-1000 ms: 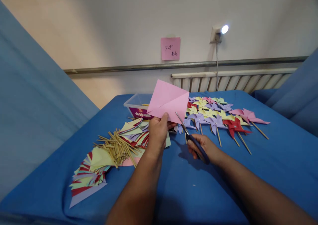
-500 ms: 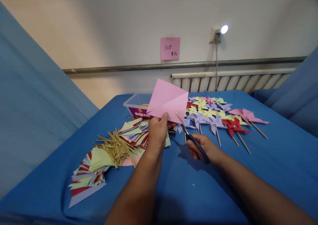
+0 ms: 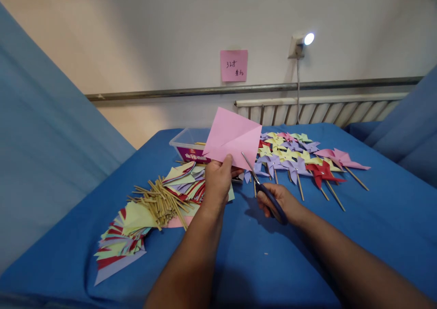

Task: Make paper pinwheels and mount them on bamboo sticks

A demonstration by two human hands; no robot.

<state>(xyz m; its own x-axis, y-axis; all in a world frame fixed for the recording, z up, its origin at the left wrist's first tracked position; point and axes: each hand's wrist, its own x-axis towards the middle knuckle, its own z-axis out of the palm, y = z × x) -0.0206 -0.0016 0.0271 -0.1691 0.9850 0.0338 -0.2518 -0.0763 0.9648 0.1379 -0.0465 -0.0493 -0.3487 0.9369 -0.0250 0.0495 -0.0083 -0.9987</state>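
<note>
A pink square of paper (image 3: 235,134) with diagonal creases is held up by my left hand (image 3: 220,177), thumb in front and fingers behind its lower edge. My right hand (image 3: 278,202) grips dark-blue-handled scissors (image 3: 254,172). Their blades reach the paper's lower right part and look nearly closed there. A slit shows toward the paper's left corner. Just right of the paper lie finished paper pinwheels (image 3: 297,168) on sticks, in purple, yellow, red, pink and green.
Left of my hands lie a heap of short wooden sticks (image 3: 165,204), a fan of coloured paper sheets (image 3: 119,245) and another paper stack (image 3: 187,181). A clear plastic box (image 3: 177,140) stands behind them on the blue cloth (image 3: 307,254). A radiator (image 3: 324,111) runs along the wall.
The pink paper has shifted slightly to the right with my left hand. The scissors stay at almost the same place on it.
</note>
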